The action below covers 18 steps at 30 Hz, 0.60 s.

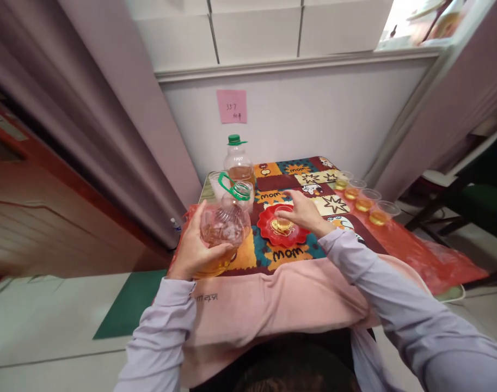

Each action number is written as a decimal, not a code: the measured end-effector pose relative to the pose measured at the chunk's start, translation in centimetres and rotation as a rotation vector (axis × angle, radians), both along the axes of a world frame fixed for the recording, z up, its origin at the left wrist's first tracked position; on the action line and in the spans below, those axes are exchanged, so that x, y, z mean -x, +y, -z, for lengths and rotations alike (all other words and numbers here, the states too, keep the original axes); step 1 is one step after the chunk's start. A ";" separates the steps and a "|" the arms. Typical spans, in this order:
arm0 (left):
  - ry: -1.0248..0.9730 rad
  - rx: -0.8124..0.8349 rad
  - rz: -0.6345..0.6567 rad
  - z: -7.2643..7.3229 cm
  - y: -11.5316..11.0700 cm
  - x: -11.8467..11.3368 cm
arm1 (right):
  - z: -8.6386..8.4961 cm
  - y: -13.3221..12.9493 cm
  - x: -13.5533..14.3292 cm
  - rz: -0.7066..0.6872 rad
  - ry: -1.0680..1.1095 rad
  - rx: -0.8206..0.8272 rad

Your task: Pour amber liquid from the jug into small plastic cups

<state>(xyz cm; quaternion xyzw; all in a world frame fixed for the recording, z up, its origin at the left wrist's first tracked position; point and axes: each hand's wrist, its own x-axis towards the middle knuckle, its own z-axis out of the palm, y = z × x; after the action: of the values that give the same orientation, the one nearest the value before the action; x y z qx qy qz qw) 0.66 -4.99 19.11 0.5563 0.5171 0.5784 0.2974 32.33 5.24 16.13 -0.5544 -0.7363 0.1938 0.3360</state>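
My left hand (197, 247) is wrapped around the side of a clear plastic jug (226, 228) with a green handle, an uncapped neck and yellow liquid low inside. The jug leans slightly at the left of the table. With its fingers closed, my right hand (306, 213) holds a small clear plastic cup (283, 219) with some yellow liquid, at the middle of a red scalloped plate (267, 231). Whether the cup touches the plate I cannot tell. Behind the jug stands a larger clear bottle (239, 160) with a green cap and amber liquid.
Several clear cups (379, 214) of yellow liquid stand in a row along the table's right side, on red plastic film (428, 256). A patterned mat (272, 182) covers the table. A pink towel (272, 299) lies along the front edge. A wall with a pink note (232, 106) rises behind.
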 end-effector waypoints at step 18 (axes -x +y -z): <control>0.305 0.029 -0.040 0.7 -0.1 -0.5 | -0.3 -0.6 -3.1 0.164 -0.118 0.125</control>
<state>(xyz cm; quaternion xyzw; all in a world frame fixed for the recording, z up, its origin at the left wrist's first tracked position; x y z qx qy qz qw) 1.15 -5.05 18.43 0.6230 0.5755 0.4856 0.2117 35.44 4.64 16.44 -0.6433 -0.6933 0.1783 0.2715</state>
